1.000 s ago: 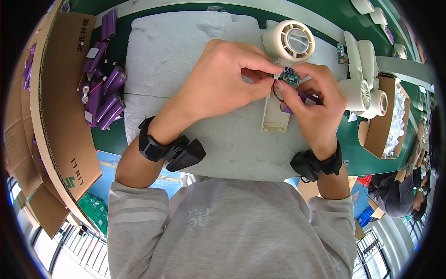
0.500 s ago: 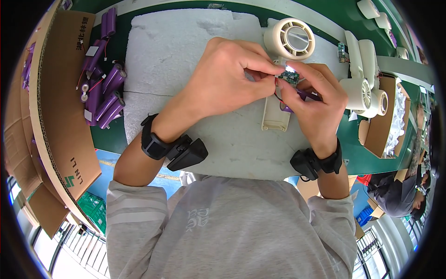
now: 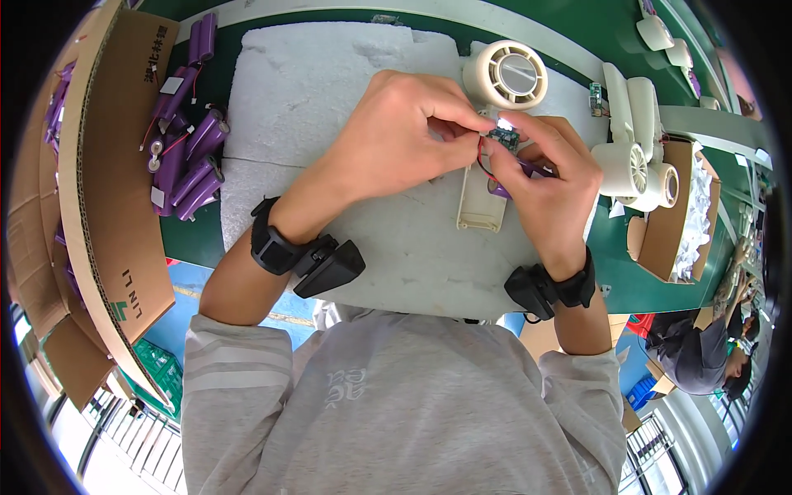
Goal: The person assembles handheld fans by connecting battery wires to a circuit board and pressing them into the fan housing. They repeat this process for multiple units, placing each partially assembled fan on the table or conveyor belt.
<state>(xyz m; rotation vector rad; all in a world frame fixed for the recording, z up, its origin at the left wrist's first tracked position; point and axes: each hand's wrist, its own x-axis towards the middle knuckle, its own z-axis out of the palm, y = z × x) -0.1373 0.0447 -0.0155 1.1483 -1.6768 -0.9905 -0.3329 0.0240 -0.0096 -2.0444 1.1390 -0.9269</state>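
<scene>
Over the foam sheet, my right hand [image 3: 557,169] pinches a small green circuit board [image 3: 504,139] between thumb and forefinger. A purple battery [image 3: 498,189] lies under its curled fingers, partly hidden. My left hand [image 3: 404,136] is closed at the board's left edge, thumb and forefinger pressed together. A red wire [image 3: 483,163] loops from these fingertips down to the battery; its end is hidden in the pinch. Beneath the hands lies an open cream handle shell [image 3: 480,206], joined to or touching the round cream fan head [image 3: 511,74]; the hands cover that spot.
Several purple batteries [image 3: 198,186] with wires lie left, beside a cardboard box [image 3: 124,173]. To the right are cream fan bodies [image 3: 620,169], another circuit board [image 3: 596,99] and a carton of white pieces [image 3: 693,223]. A co-worker [image 3: 701,351] is at far right.
The whole view has shifted slightly, moving the bench things a little. Both hands keep their pinches at the board, and more of the red wire shows below the left fingertips.
</scene>
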